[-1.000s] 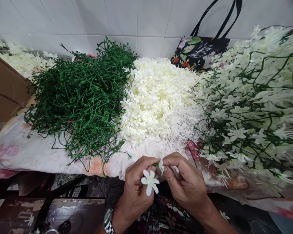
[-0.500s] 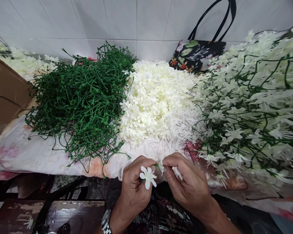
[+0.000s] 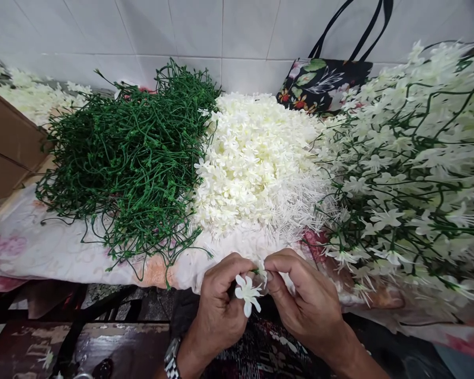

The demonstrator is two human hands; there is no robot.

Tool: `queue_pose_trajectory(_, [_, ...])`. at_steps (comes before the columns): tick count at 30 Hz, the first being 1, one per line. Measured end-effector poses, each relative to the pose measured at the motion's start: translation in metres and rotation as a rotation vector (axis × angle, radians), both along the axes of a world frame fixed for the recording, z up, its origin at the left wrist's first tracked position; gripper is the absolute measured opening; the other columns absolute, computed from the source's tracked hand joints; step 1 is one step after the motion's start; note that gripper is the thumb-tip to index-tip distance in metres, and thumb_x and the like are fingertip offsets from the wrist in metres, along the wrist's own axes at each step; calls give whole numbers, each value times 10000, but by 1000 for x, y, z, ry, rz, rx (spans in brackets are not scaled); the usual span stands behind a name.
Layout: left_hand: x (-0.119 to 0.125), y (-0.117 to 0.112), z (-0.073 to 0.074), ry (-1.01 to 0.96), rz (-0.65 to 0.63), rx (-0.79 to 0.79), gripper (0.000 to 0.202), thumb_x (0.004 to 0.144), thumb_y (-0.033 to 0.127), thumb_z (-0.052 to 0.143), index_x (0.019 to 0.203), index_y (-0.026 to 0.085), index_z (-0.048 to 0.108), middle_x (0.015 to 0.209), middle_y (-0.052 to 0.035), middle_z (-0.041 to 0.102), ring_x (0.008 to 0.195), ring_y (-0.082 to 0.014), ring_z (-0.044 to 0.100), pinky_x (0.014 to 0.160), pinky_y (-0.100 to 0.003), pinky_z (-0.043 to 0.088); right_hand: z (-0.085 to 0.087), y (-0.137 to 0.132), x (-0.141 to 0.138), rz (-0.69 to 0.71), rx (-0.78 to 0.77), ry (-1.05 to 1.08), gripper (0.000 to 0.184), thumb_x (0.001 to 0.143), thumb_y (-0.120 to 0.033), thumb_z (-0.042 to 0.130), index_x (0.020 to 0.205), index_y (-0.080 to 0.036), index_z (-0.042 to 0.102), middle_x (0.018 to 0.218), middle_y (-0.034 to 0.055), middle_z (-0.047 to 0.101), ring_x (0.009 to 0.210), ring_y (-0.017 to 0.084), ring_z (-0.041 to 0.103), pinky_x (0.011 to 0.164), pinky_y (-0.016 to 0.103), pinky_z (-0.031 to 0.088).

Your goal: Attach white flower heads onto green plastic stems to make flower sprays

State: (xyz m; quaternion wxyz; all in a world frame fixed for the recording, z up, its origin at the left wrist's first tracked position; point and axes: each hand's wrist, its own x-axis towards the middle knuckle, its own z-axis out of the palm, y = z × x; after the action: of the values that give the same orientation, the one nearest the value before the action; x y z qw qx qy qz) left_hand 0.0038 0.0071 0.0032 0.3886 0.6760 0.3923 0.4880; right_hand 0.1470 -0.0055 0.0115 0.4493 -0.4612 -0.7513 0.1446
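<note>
My left hand [image 3: 224, 297] is closed around a green artificial stem, most of it hidden by the fingers. A white artificial flower [image 3: 248, 295] with several petals sticks out below the left thumb. Facing it, my right hand [image 3: 306, 292] pinches a second white flower [image 3: 262, 272] between thumb and forefinger, up against the stem's green tip. Both hands are close together at the table's front edge. Beyond them lie a heap of loose white blossoms [image 3: 253, 158] and, to its left, a tangled heap of green stems [image 3: 134, 152].
Finished-looking white flower sprays [image 3: 411, 200] fill the right side. A black floral bag [image 3: 324, 84] leans on the white tiled wall [image 3: 197, 31]. At far left is a cardboard box [image 3: 10, 142]. A flowered cloth [image 3: 63, 247] covers the table; a brown wooden seat [image 3: 118, 347] stands below.
The flower under my left thumb has shifted slightly right and tilted. Both hands keep their grip and stay nearly in place. The view has moved a little.
</note>
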Motion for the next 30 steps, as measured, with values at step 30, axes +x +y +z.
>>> queue_pose_trajectory(30, [0,2,1,40,-8,-102,163,718,78,460,592,181,470,532,31,397,507,-105,375,472,-221,297,-4,2,-3,-15,-72,34,126,869,-90,448,828,-197,503,657,-16,527,564,94,513,507,191,432])
